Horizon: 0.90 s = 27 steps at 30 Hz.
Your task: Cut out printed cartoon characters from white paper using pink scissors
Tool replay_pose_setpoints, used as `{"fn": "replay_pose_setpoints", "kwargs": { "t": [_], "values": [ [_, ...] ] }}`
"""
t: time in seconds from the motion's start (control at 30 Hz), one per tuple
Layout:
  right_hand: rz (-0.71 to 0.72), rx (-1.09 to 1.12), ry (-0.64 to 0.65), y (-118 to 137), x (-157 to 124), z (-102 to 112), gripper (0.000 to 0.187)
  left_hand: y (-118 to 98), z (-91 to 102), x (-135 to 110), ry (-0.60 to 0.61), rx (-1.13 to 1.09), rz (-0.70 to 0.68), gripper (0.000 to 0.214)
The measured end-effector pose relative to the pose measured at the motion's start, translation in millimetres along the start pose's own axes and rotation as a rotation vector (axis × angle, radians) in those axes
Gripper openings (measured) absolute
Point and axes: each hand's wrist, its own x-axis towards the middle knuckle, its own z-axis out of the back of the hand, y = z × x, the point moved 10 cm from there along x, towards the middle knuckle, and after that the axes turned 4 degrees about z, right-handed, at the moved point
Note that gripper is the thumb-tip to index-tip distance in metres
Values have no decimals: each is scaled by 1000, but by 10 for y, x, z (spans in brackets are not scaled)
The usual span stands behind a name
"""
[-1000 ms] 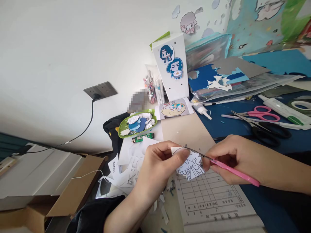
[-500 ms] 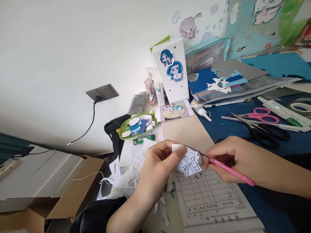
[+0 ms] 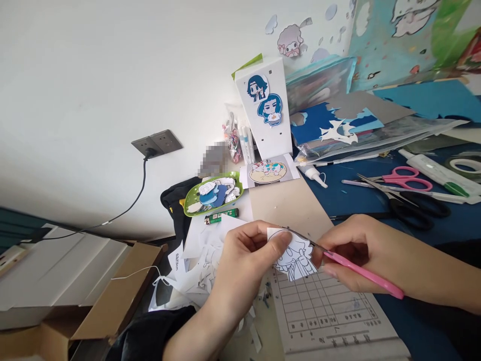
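Between thumb and fingers, my left hand point(image 3: 250, 255) pinches a small white paper cutout point(image 3: 296, 263) printed with a line-drawn cartoon figure. My right hand point(image 3: 356, 255) is closed around pink-handled scissors point(image 3: 366, 273), their handle loops partly hidden by the fingers. The blades lie along the upper right edge of the cutout, close to my left thumb. Beneath both hands lies a sheet with a printed table point(image 3: 319, 311). White paper scraps point(image 3: 210, 260) are piled to the left of my left hand.
A green tray point(image 3: 188, 208) of cutouts stands behind a green lighter point(image 3: 221, 216). Black scissors point(image 3: 417, 203), pink scissors point(image 3: 404, 178) and a glue bottle point(image 3: 313, 175) lie at the right. A white holder point(image 3: 266, 138) with cartoon stickers stands at the back; an open cardboard box point(image 3: 112, 296) is lower left.
The scissors' pink handle and my right hand have dipped slightly lower. The cutout and my left hand have shifted a little downward. My grip on both things is unchanged.
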Motion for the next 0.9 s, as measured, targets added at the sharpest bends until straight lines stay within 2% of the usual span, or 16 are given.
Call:
{"fn": "replay_pose_setpoints", "kwargs": {
  "t": [0.1,0.33,0.53,0.7,0.9],
  "values": [
    [-7,-60,-21,-71,7,16,10,8,-3,9,9,9,5,19],
    [-26,-162,-25,-279,42,61,15,0,-1,11,17,34,3,16],
    [28,-168,-48,-285,45,78,18,-13,3,17,24,40,-2,14],
    [-22,-165,-30,-317,53,70,17,-16,11,26,38,57,-8,14],
    [10,-151,-32,-318,7,104,15,-22,3,24,55,66,-5,14]
  ]
}}
